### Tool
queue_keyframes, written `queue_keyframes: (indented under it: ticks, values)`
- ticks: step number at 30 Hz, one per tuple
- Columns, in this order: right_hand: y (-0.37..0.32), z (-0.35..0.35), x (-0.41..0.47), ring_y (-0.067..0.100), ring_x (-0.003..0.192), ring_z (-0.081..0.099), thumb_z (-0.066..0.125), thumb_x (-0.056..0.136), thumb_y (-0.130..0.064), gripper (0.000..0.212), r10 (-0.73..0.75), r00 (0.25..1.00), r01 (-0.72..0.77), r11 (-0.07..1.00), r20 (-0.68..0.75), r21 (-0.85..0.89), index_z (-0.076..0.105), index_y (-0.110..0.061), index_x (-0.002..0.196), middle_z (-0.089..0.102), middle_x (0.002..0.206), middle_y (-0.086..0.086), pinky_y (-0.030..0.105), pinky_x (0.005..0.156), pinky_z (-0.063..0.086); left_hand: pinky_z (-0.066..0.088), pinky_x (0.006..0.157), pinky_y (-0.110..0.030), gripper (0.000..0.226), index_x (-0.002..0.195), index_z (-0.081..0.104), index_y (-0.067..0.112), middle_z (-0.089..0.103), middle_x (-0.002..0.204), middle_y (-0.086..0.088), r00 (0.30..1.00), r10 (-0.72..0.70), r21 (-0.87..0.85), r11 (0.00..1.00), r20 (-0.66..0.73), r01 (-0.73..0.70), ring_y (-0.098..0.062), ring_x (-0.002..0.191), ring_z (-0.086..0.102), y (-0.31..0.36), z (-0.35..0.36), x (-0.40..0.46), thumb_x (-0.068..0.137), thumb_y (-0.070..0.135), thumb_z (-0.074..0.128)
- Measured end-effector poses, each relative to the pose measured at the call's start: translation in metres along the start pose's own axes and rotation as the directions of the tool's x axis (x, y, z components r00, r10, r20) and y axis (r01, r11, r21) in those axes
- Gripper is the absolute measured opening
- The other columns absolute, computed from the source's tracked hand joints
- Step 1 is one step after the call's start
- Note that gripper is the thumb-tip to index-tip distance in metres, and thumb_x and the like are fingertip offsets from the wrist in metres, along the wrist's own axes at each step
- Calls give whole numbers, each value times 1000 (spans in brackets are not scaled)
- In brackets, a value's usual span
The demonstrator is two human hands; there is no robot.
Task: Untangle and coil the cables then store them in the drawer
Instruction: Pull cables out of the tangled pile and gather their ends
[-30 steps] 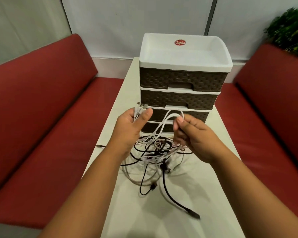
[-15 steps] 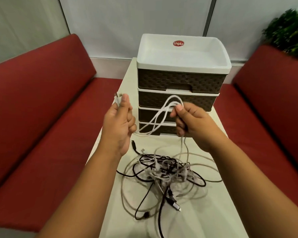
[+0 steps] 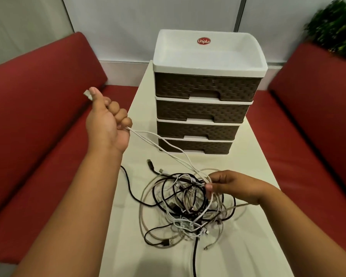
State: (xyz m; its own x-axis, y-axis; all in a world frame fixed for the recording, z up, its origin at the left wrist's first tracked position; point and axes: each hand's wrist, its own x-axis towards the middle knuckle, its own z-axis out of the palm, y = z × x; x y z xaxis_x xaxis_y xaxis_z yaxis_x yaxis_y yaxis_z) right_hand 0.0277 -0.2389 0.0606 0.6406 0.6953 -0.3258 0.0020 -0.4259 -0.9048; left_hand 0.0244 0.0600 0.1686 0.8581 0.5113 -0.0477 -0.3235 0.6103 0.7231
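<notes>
A tangle of black, white and grey cables lies on the cream table, in front of a brown and white drawer unit whose drawers are all closed. My left hand is raised at the table's left edge and grips the plug end of a white cable, which runs down to the right. My right hand is low over the tangle's right side and pinches that white cable where it enters the pile.
Red sofa seats flank the narrow table on both sides. A green plant stands at the back right. The drawer unit's white top tray holds nothing. A black cable runs off the table's near edge.
My left hand has pulled the white cable's end up and out to the left. My right hand has dropped from in front of the drawers to the tangle, sliding along the cable.
</notes>
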Motion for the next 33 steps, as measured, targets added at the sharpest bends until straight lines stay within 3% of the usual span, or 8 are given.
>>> queue_keyframes:
  ticks: [2,5,10,17,20,25,28,33]
  values:
    - [-2,2,-2,22,83,57,54,97,-29,27,-17,1000,19,997,-22,74,64,-6,89,65,87,9,35,82,45,13,38,-20,45,66,34,25,15,54,8,1000,11,-10,1000,-8,-11,-8,44,9,1,1,4,100,53,39]
    - [-17,3,-3,29,72,64,51,99,-22,19,-8,989,42,970,-145,239,57,-9,87,62,76,14,34,60,55,14,37,-20,44,66,35,26,16,54,9,1000,6,19,1000,5,-6,-7,44,10,1,4,6,100,54,40]
    - [-50,-4,1,29,63,69,50,99,-16,14,-64,932,164,952,-356,258,57,-5,93,66,72,16,34,53,57,19,37,-20,38,69,36,26,22,52,9,994,-27,288,958,106,-4,-6,43,16,-28,11,-16,99,47,46]
    - [-86,-14,17,24,57,70,54,98,-17,17,-39,865,245,902,-499,355,63,-4,93,64,68,15,30,47,57,38,56,-14,22,72,59,15,52,58,14,861,-142,694,662,488,-284,0,54,45,-68,4,-47,83,27,75]
    - [-100,-17,19,25,58,70,56,97,-17,18,-60,867,238,922,-495,306,63,-1,96,67,69,18,31,49,59,45,62,-27,38,80,67,6,61,67,4,801,-261,726,627,538,-283,-11,62,54,-71,1,-46,68,37,84]
    - [-120,-16,26,22,54,66,60,95,-19,19,-155,827,277,949,-540,152,65,0,98,66,67,14,27,43,53,53,84,-51,38,89,77,24,74,87,-9,769,-388,819,495,508,-291,-28,84,70,-83,7,-49,63,52,83]
    - [-120,-14,28,21,58,64,61,95,-20,19,-162,814,277,952,-557,128,66,-2,95,66,70,13,27,47,52,49,72,-46,30,88,78,19,72,79,-4,792,-389,828,507,470,-242,-29,73,63,-88,9,-49,73,44,80]
    - [-84,-18,22,19,81,64,71,81,-42,28,-125,760,277,950,-638,144,68,-17,94,67,83,3,39,77,56,34,61,-28,19,78,72,22,50,63,2,821,-379,836,511,427,-199,-14,60,42,-83,4,-41,84,40,74]
